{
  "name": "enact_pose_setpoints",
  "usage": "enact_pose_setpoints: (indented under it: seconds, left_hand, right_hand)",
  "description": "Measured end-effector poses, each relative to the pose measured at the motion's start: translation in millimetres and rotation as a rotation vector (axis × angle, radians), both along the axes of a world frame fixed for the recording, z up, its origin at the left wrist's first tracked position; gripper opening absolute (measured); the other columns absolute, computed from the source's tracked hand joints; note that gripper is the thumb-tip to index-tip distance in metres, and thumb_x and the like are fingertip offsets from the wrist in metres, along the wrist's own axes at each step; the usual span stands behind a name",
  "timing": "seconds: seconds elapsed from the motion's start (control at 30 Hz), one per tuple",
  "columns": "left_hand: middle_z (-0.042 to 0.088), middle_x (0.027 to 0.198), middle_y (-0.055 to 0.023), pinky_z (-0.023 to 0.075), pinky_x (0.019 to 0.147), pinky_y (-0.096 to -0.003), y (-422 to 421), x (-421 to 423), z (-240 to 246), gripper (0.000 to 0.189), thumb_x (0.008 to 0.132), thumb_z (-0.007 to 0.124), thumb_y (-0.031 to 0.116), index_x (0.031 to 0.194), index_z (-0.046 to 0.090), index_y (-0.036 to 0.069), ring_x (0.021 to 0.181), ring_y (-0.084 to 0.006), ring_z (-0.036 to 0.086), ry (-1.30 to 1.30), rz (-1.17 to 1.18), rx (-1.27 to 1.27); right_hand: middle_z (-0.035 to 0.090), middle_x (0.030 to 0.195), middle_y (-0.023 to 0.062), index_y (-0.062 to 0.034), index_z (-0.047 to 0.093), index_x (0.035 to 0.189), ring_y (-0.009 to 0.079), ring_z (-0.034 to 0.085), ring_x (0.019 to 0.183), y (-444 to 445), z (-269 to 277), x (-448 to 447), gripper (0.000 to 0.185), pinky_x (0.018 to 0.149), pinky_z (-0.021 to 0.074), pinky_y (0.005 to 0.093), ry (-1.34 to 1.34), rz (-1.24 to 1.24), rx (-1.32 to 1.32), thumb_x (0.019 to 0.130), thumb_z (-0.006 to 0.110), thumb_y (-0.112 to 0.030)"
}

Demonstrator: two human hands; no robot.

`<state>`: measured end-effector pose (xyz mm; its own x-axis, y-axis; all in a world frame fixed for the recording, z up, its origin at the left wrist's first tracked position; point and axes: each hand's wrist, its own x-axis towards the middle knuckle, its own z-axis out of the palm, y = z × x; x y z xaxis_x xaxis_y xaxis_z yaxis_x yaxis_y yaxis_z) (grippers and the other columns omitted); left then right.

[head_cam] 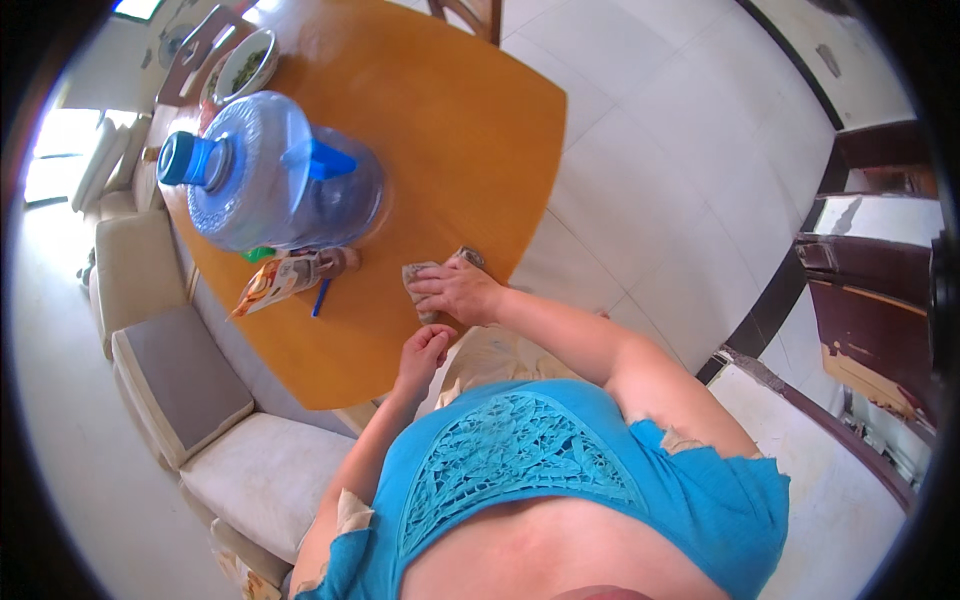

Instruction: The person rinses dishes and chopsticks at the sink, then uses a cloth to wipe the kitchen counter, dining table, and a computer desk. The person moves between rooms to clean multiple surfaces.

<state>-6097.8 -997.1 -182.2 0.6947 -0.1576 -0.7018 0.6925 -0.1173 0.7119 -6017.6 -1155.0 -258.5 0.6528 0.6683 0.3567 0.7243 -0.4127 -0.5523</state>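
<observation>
My right hand (466, 294) lies palm down on a folded greyish-brown cloth (417, 279), near the edge of the orange-brown wooden table (457, 157). Part of the cloth bunches up beyond my knuckles, and the palm hides its middle. Just at the table's edge, my left hand (422, 358) is curled into a loose fist, with nothing visible in it. To the left of the cloth stand a small brown jar (341, 262) and an upright plastic food pouch (279, 281) bearing writing. A blue pen-like stick (321, 298) lies beside them.
A large clear-blue water jug (285, 180) with a blue handle stands on the table's left side. Behind it are a white bowl of greens (246, 67) and a brown tray (202, 56). A beige sofa (255, 472) runs along the left; a wooden chair (480, 19) stands beyond the table.
</observation>
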Motion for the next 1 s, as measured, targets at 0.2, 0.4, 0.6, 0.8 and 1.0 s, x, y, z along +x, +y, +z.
enact_pose_setpoints:
  seconds: [0.2,0.4,0.6,0.8,1.0]
  left_hand:
    - [0.046,0.061,0.0038,0.0299,0.048,-0.0195,-89.1,-6.7,5.3,0.015,0.090,0.051,0.014,0.094,0.061,0.003,0.053,-0.0047,0.039,-0.034,-0.114,-0.043]
    - [0.050,0.064,0.0018,0.0344,0.051,-0.0198,-206.5,-31.6,9.7,0.016,0.090,0.051,0.015,0.093,0.061,0.003,0.056,-0.0061,0.043,-0.006,-0.364,-0.057]
    - [0.060,0.085,-0.0102,0.0461,0.073,-0.0292,-354.0,-38.3,5.0,0.030,0.094,0.040,0.023,0.108,0.054,-0.001,0.078,-0.0185,0.057,0.272,-0.449,-0.467]
    - [0.052,0.121,-0.0212,0.0401,0.099,-0.0372,-471.3,-20.1,19.3,0.035,0.095,0.035,0.016,0.123,0.042,-0.003,0.113,-0.0291,0.051,0.351,-0.638,-0.675]
    - [0.050,0.124,-0.0180,0.0422,0.097,-0.0343,-574.5,-8.6,8.3,0.029,0.090,0.040,0.004,0.118,0.047,0.001,0.111,-0.0277,0.053,0.367,-0.780,-0.607]
  right_hand:
    - [0.066,0.102,0.0058,-0.0153,0.069,0.089,0.0258,0.060,0.097,-187.0,-15.5,3.4,0.029,0.083,0.0475,0.0353,-0.013,-0.671,0.369,0.084,0.041,-0.011]
    - [0.064,0.099,0.0091,-0.0074,0.057,0.114,0.0218,0.061,0.087,-481.8,-29.6,-152.1,0.028,0.076,0.0491,0.0377,0.936,-1.564,0.719,0.088,0.047,-0.012]
    - [0.061,0.110,0.0105,-0.0043,0.055,0.114,0.0236,0.060,0.098,-563.4,-32.9,-333.8,0.035,0.083,0.0499,0.0387,0.807,-1.090,2.115,0.093,0.048,-0.031]
    - [0.060,0.112,0.0119,-0.0043,0.053,0.116,0.0249,0.060,0.098,-580.5,-3.1,-372.7,0.039,0.083,0.0499,0.0399,0.536,-1.039,2.233,0.094,0.047,-0.035]
    - [0.063,0.105,0.0102,-0.0048,0.058,0.109,0.0236,0.063,0.090,-613.5,-93.0,-408.8,0.035,0.077,0.0520,0.0409,0.639,-1.383,2.396,0.091,0.050,-0.034]
